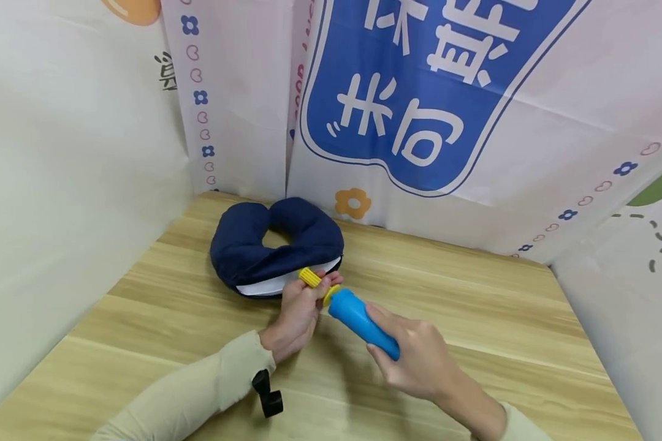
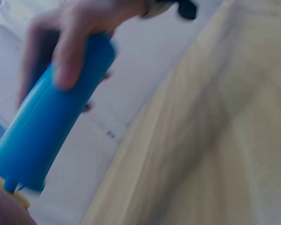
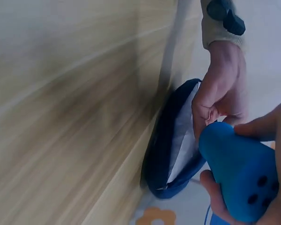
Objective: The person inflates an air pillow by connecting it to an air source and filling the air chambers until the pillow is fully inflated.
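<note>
Both hands hold a hand pump (image 1: 364, 321) with a blue barrel and a yellow ribbed end. My left hand (image 1: 300, 309) grips the yellow part, whose ribbed tip (image 1: 309, 277) pokes out past the fingers. Round the blue barrel curl the fingers of my right hand (image 1: 416, 355). Dark holes show in the barrel's end in the right wrist view. Just behind the left hand lies a navy U-shaped neck pillow (image 1: 309, 229), its front seam open on a white lining (image 1: 265, 286). In the left wrist view the right hand (image 2: 79, 42) is blurred on the barrel.
The wood-grain table (image 1: 474, 294) stretches under the hands. A white printed sheet (image 1: 243, 110) with a blue sign panel (image 1: 414, 122) hangs along the back, and pale walls (image 1: 77, 184) close both sides. A black strap piece (image 1: 267, 394) sits at the left sleeve.
</note>
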`<action>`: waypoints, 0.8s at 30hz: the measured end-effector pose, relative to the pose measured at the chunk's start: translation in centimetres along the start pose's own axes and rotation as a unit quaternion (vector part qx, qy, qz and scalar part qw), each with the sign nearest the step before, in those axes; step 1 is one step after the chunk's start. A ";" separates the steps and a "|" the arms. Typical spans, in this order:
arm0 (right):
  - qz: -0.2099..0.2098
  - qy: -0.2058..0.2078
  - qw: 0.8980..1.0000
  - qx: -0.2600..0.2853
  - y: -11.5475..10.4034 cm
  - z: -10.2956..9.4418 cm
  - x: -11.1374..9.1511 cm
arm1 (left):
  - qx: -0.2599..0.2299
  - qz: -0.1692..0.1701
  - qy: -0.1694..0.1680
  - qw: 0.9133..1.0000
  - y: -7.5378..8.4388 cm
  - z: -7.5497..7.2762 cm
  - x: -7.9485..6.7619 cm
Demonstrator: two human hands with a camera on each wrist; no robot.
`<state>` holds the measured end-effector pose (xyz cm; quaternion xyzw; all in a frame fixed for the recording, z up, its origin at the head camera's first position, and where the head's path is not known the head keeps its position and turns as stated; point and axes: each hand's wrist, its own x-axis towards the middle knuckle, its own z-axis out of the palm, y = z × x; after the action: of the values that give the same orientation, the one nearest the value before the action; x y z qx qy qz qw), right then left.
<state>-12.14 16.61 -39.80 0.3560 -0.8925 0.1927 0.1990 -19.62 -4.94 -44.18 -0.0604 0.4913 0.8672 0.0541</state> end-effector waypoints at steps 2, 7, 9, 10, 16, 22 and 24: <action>-0.006 -0.005 1.000 0.001 0.1 -0.9 -1.3 | 0.000 -0.006 -0.009 1.000 0.3 -0.1 0.2; -0.001 -0.009 1.000 0.004 0.3 -4.0 -4.9 | -0.011 -0.033 -0.017 0.999 1.2 0.0 0.4; 0.017 -0.014 1.000 0.012 0.3 -5.4 -6.0 | -0.020 -0.032 -0.021 0.999 1.4 0.2 0.4; 0.031 -0.020 0.999 0.013 0.3 -6.0 -6.5 | -0.027 -0.031 -0.021 0.999 1.5 0.3 0.4; 0.081 -0.026 0.996 0.000 0.1 -7.1 -6.3 | -0.058 -0.032 0.024 0.998 0.7 1.2 0.1; 0.061 0.017 0.998 -0.032 -0.8 -3.3 -3.5 | -0.062 -0.027 0.074 0.995 -1.0 1.7 -0.7; 0.054 0.026 0.998 -0.034 -1.1 -1.9 -2.6 | -0.052 -0.031 0.075 0.995 -1.5 1.6 -1.0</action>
<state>-9.19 18.29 -39.25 0.2951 -0.9109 0.1818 0.2238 -18.48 -2.78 -44.49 -0.1436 0.4458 0.8826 0.0408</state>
